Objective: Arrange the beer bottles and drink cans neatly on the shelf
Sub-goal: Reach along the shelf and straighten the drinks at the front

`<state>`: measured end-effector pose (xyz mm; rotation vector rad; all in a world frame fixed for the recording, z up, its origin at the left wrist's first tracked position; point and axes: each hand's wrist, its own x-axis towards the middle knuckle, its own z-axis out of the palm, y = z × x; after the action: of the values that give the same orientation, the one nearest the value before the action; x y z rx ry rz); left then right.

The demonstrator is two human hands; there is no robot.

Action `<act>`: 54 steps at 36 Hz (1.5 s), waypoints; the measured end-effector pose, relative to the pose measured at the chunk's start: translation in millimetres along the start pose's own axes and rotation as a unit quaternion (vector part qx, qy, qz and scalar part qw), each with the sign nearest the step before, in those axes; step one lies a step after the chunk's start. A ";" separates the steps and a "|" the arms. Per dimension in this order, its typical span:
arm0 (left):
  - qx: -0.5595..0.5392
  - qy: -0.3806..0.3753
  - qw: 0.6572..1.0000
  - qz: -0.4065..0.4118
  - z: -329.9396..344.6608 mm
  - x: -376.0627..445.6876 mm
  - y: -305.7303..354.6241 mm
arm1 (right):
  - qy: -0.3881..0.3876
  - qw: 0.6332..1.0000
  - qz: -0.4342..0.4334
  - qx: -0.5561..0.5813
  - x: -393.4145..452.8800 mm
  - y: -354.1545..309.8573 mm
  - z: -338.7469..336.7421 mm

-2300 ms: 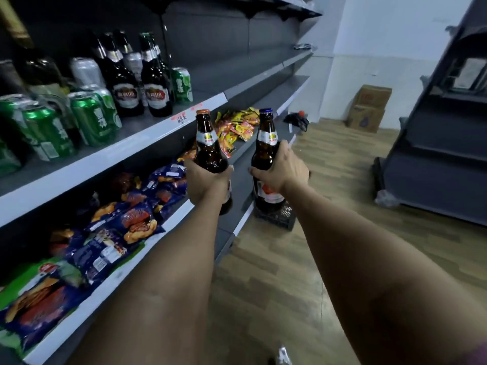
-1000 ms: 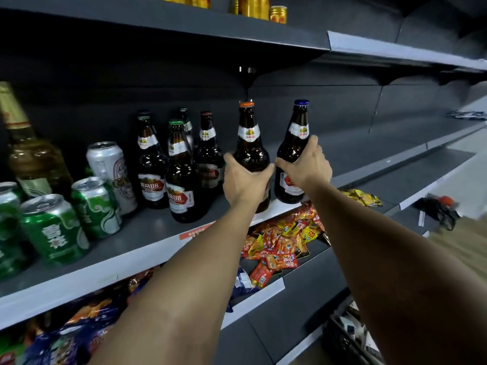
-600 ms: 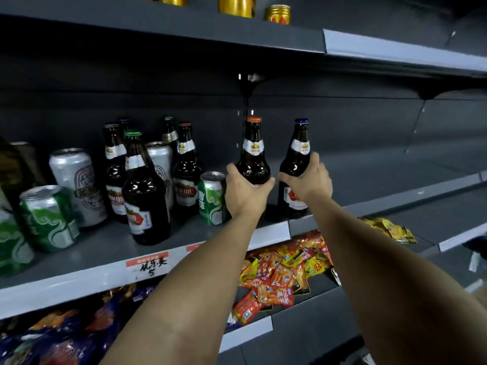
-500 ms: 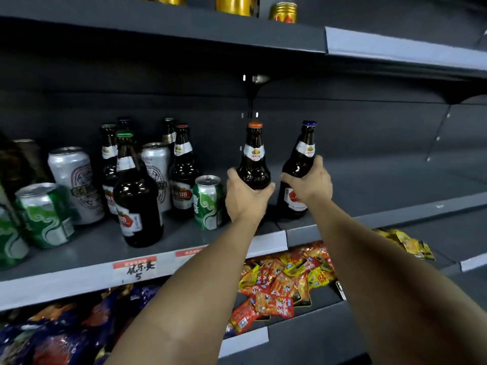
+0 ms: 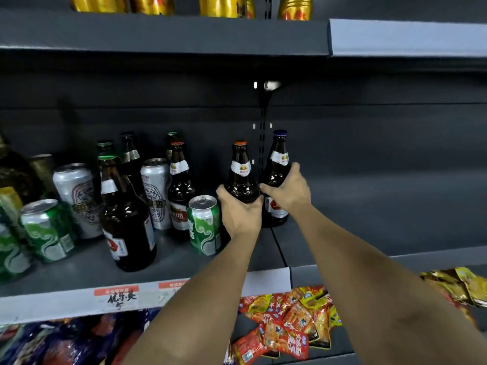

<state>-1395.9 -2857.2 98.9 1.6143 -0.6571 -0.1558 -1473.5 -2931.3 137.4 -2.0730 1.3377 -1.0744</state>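
Left hand [image 5: 241, 210] wrapped around the body of the orange-capped beer bottle [image 5: 241, 175], right hand [image 5: 288, 191] gripping the blue-capped beer bottle [image 5: 278, 164]; both bottles upright, side by side near the back of the middle shelf [image 5: 87, 267], the blue-capped one's base on the deck, the orange one's base hidden behind the left hand so contact can't be told. Left label hidden by fingers, right label partly covered. Left of the hands, a loose cluster: large brown bottle [image 5: 126, 219] in front, blurred; behind it about four more dark bottles, overlapping, count unsure; two silver cans [image 5: 76, 196], one half hidden by the brown bottle. Three green cans clear, nearest green can [image 5: 205, 225] just beside the left hand, others cut off at the left edge. Top shelf: gold cans [image 5: 218, 6], tops cropped, about five. Lower shelf: red and yellow snack packets [image 5: 287, 325], partly behind both forearms, uncountable. Handwritten price tag [image 5: 120, 297] on the shelf edge, text unclear.
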 end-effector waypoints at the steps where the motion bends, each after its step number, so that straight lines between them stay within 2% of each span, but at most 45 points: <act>1: -0.005 -0.002 1.000 -0.001 1.8 1.3 0.4 | 0.000 1.000 0.000 0.001 4.6 0.5 2.8; 6: -0.042 -0.025 0.999 0.003 9.7 7.3 2.0 | -0.008 1.000 -0.001 0.009 20.4 8.4 16.0; 11: -0.052 -0.016 0.998 -0.007 18.4 13.7 4.0 | -0.017 1.000 0.010 0.018 33.8 15.5 25.5; 14: -0.048 -0.016 0.999 -0.015 19.7 16.7 4.9 | -0.060 0.998 0.015 0.017 38.5 20.4 22.5; 17: -0.042 -0.036 0.998 -0.032 19.5 24.2 6.7 | -0.124 0.991 0.017 -0.046 41.6 23.0 12.7; 19: -0.049 -0.055 0.996 -0.051 20.2 31.5 8.5 | -0.136 0.989 0.009 -0.065 43.9 22.5 8.9; 28: -0.059 -0.011 0.993 -0.097 32.5 52.7 2.0 | -0.121 0.991 0.006 -0.051 59.4 17.9 24.5; 36: -0.042 0.011 0.996 -0.073 38.1 59.8 1.3 | -0.092 0.995 0.023 -0.020 62.9 11.3 45.8; 47: -0.011 0.005 0.998 -0.058 29.9 31.3 3.9 | -0.102 0.995 0.020 -0.012 27.1 23.2 25.6; 54: -0.014 -0.010 0.998 -0.058 16.2 -12.1 17.8 | 0.007 0.999 -0.015 -0.035 -6.1 13.9 1.6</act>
<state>-1419.1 -2865.5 109.7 1.6273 -0.5737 -0.2653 -1481.3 -2931.9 124.3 -2.1462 1.3737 -1.0713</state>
